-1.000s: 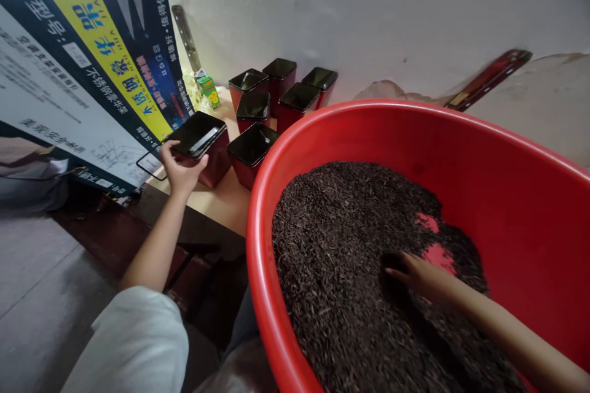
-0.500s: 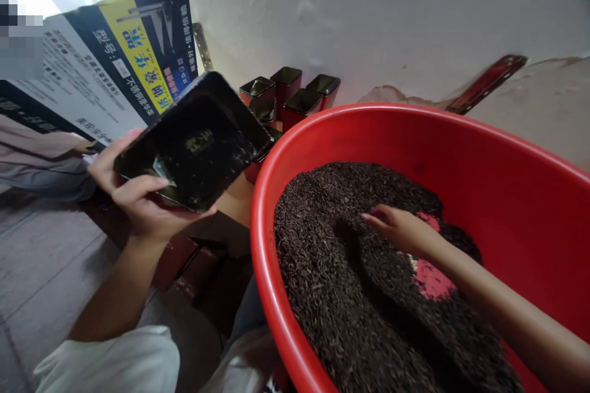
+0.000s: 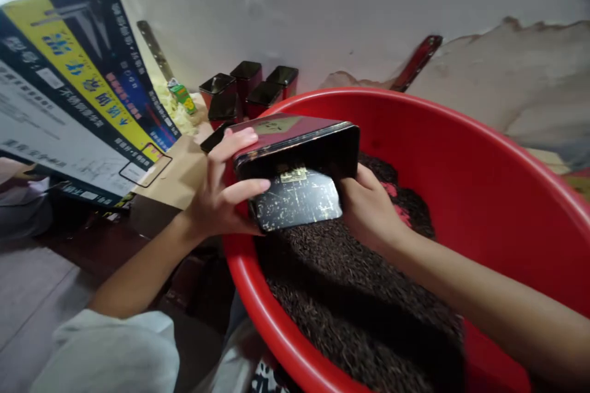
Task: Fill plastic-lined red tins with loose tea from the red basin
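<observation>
My left hand point(image 3: 225, 190) grips a rectangular red and black tin point(image 3: 304, 129) over the tub. Its fingers are spread across the red side and the scratched black part with a small gold label. My right hand point(image 3: 369, 206) is closed at the right end of the same tin; its fingertips are hidden behind it. Below lie dark dried leaves that look like loose tea point(image 3: 332, 276), heaped in a large red plastic tub point(image 3: 465, 141).
Several open red and black tins point(image 3: 246, 77) stand by the wall behind the tub. A large printed carton point(image 3: 78, 86) leans at the left, near a small green packet point(image 3: 183, 97). A dark red metal bar point(image 3: 417, 61) rests against the wall. Part of another person point(image 3: 25, 209) shows at far left.
The tin has moved right over the tub and been tilted, showing its red side. My right hand has risen from the leaves to the tin. The view has turned slightly right.
</observation>
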{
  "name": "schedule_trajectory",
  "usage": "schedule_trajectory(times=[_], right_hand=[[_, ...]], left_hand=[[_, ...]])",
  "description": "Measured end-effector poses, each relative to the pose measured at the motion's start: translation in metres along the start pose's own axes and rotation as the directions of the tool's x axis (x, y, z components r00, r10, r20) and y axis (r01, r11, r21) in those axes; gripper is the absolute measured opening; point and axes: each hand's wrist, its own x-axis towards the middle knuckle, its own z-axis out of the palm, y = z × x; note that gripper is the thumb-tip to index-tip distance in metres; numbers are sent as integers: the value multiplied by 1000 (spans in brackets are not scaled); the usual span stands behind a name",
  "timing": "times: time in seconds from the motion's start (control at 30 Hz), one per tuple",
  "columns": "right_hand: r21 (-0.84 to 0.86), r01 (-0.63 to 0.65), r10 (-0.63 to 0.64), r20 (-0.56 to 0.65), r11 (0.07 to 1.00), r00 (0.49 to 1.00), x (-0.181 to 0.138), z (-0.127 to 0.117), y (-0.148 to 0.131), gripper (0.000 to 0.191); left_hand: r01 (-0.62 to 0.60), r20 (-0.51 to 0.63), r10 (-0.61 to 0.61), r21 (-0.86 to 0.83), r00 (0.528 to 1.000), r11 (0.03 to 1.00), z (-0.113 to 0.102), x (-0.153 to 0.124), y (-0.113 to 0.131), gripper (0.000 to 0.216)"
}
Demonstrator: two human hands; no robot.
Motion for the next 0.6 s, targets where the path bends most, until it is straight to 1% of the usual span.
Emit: schedule_trajectory(times=[0.1,0.2,0.3,0.4,0.43,0.5,0.53,0.57,0.6], right_hand=[[24,-108,111,-167,994,980,-17,-29,4,16],[33,-95,100,-350,995,931,-29,-58,8,11],[14,-24,28,-504,1000,863,-31,-83,23,4],[29,-12,27,-595,1000,803,-24,-102,45,10],[48,-16,42,-614,999,788,-21,-107,52,12],[73,-18,61,-640,997,766,-13,-114,68,18],[67,-26,63,-654,997,754,-9,-117,76,21],[44,-50,66,-650,998,757,-6,-120,84,24],[11,-87,74,-631,996,773,-3,-122,92,28]], left_hand=[[18,168,-5,-79,986,997,18,26,9,66],[42,309,-11,-93,951,995,41,49,25,65],[16,369,12,-73,929,997,70,64,40,57],[-118,380,113,-12,918,993,106,73,48,47],[-181,395,165,2,904,984,118,75,49,45],[-293,460,260,1,849,956,141,78,49,44],[-320,507,280,-9,815,947,152,78,48,42],[-319,557,274,-17,784,947,161,78,47,41],[-297,607,247,-18,756,955,169,78,46,40]])
